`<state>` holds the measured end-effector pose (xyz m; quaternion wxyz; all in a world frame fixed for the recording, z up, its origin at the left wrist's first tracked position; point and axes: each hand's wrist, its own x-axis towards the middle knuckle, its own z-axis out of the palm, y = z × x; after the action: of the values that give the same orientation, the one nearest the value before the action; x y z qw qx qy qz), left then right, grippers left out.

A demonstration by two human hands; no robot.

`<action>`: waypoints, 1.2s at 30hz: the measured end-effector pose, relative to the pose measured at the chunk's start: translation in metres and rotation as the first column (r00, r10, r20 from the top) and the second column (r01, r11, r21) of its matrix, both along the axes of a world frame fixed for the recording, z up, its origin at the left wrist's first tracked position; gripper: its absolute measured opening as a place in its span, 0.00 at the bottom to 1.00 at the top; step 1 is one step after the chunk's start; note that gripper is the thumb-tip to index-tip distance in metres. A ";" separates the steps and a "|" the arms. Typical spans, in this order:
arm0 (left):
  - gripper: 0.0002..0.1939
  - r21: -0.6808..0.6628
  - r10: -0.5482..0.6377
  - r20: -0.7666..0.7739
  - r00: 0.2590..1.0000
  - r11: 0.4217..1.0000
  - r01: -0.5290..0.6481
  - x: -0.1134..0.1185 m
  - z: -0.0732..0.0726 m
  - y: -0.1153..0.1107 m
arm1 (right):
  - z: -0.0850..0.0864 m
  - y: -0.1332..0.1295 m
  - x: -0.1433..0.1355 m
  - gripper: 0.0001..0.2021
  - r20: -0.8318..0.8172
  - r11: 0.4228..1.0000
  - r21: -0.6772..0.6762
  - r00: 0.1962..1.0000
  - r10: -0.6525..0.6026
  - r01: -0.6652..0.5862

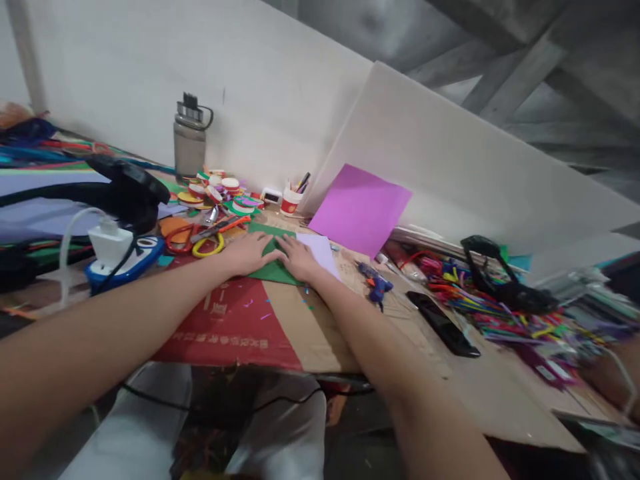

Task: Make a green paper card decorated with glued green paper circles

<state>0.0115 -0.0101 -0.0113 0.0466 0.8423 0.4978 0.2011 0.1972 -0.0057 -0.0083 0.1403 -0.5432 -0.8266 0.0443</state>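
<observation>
A green sheet lies on the red and tan cardboard, partly covered by both hands. My left hand rests flat on its left part, fingers spread. On its right part lies my right hand, also flat with fingers apart; the two thumbs meet or nearly meet. A pale lilac sheet sits beside the green one, partly behind my right hand. Scissors with yellow and red handles are just left of my left hand. Small paper scraps are scattered on the cardboard.
Ribbon spools, a bottle and a pen cup stand at the back. A purple sheet leans on the wall. Rightward are a glue gun, black phone and colourful sticks; leftward, a blue power strip.
</observation>
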 end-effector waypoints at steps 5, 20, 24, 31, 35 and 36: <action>0.38 -0.053 -0.008 -0.181 0.983 0.999 -0.001 0.005 0.000 -0.004 | -0.004 0.001 0.004 0.28 -0.115 1.000 -0.006 0.993 0.016 -0.017; 0.10 -0.217 0.272 0.597 0.755 0.960 -0.175 -0.014 0.022 0.009 | -0.012 0.006 0.039 0.27 0.100 0.947 0.048 0.942 -0.320 0.317; 0.07 -0.315 0.323 0.713 0.622 0.940 -0.128 -0.015 0.030 0.011 | -0.011 0.007 0.041 0.27 0.068 0.949 0.056 0.947 -0.314 0.310; 0.10 -0.464 0.425 0.834 0.350 0.886 0.029 -0.013 0.028 0.011 | -0.009 0.008 0.042 0.26 0.040 0.947 0.027 0.946 -0.321 0.320; 0.11 -0.489 0.444 0.829 0.339 0.870 0.058 -0.010 0.025 0.012 | -0.009 0.005 0.041 0.25 0.019 0.944 0.042 0.944 -0.329 0.328; 0.11 -0.478 0.438 0.833 0.339 0.877 0.041 -0.010 0.025 0.013 | -0.008 0.005 0.041 0.24 0.005 0.941 0.049 0.942 -0.336 0.335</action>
<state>0.0015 0.0028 0.0139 0.4706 0.4797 0.5160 0.5312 0.2380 -0.0012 -0.0162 0.1532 -0.6728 -0.7238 -0.0035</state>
